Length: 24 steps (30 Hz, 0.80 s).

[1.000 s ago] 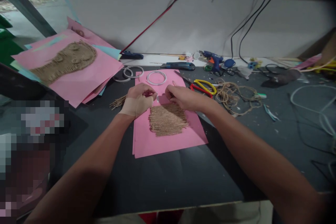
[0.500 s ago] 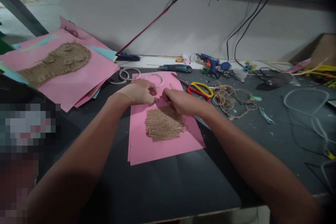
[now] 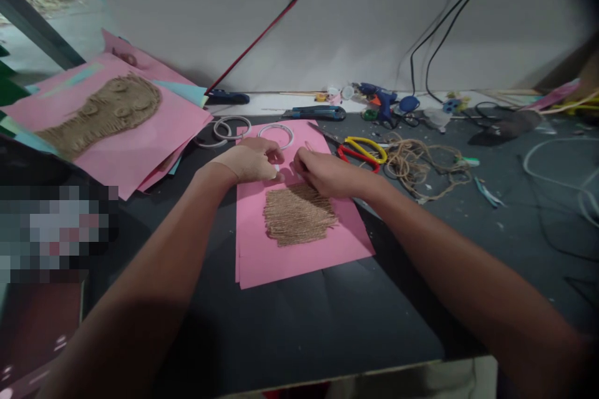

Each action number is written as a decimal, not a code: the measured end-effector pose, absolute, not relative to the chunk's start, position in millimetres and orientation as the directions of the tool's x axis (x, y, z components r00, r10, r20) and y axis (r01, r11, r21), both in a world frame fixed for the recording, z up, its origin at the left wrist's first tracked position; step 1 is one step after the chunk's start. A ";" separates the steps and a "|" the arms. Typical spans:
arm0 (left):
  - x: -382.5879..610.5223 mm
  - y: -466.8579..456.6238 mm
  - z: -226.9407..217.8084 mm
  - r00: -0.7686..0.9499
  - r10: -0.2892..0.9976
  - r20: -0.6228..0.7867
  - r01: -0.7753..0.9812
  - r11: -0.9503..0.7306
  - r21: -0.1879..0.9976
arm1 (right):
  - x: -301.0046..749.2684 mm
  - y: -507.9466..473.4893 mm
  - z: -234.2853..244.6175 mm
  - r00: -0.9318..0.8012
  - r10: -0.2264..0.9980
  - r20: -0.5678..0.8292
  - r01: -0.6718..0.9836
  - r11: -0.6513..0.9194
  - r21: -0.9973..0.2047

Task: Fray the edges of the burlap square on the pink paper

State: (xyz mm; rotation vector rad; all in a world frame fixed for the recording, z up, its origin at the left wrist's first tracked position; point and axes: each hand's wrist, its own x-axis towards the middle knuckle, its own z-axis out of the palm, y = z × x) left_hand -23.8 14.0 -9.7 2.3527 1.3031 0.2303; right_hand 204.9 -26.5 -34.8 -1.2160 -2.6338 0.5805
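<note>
Twine strands laid side by side form a brown patch (image 3: 299,217) on pink paper sheets (image 3: 276,268). Just above its upper edge is my left hand (image 3: 253,159), a tan covering over its back, fingers curled towards the thumb. Whatever it pinches is too small to make out. My right hand (image 3: 325,173) is closed in a pinch close by, partly over the patch's upper right corner. A thin strand (image 3: 309,146) shows just behind it; I cannot tell what its fingertips hold. Scissors (image 3: 362,153) with red and yellow handles lie beyond my right wrist.
Tangled twine (image 3: 416,165) lies right of the scissors. Behind the paper are grey rings (image 3: 276,135), a utility knife (image 3: 316,113) and a blue glue gun (image 3: 381,100). Stacked pink sheets (image 3: 140,159) with a twine-covered shape (image 3: 105,109) stand at left. Cables (image 3: 416,50) hang behind.
The view has shifted slightly, so the tabletop things sit a little differently. My two hands have drawn slightly apart above the patch, both fingers still bent.
</note>
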 end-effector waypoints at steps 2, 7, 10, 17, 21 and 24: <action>-23.8 13.5 -9.4 0.545 0.836 -0.063 0.766 -0.465 0.444 | 204.9 -26.4 -34.7 -0.637 0.771 0.005 0.686 0.570 -0.452; -24.6 13.5 -10.7 0.528 0.847 -0.064 0.767 -0.443 0.465 | 207.3 -24.4 -31.7 -0.635 0.771 0.045 0.610 0.536 -0.583; -26.2 15.2 -13.4 0.547 0.837 -0.035 0.743 -0.465 0.481 | 208.5 -24.0 -26.7 -0.630 0.777 0.000 0.606 0.491 -0.626; -24.5 15.5 -13.0 0.537 0.842 -0.051 0.751 -0.449 0.484 | 205.2 -22.8 -26.6 -0.652 0.758 -0.018 0.632 0.531 -0.565; -23.8 14.5 -12.7 0.532 0.845 -0.056 0.752 -0.440 0.491 | 204.4 -23.7 -31.2 -0.670 0.743 -0.009 0.649 0.579 -0.493; -25.1 15.7 -14.7 0.541 0.840 -0.040 0.744 -0.456 0.489 | 204.6 -25.6 -33.7 -0.671 0.741 0.010 0.666 0.610 -0.429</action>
